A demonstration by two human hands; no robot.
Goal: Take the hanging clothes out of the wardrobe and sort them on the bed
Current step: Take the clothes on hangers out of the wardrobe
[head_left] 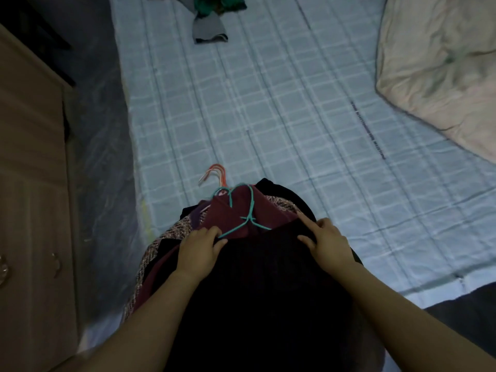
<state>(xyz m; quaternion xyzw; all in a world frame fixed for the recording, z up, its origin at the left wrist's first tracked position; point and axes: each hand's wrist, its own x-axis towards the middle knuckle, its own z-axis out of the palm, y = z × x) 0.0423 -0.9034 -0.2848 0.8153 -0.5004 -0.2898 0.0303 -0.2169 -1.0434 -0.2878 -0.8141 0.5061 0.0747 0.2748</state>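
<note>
The hung clothes [166, 232] lie stacked at the near edge of the bed [268, 116]; our left hand [200, 247] and right hand [327, 242] close their fingers on the shoulders of the top black garment [263, 291], we think to free it from the teal hanger [248, 217].

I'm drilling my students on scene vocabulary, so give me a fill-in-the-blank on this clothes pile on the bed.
The top garment, held by the left hand and right hand, is ___.
The hanger lying on the maroon garment is ___.
The cream duvet lies on the bed's ___ side.
Missing words: black; teal; right.
</note>
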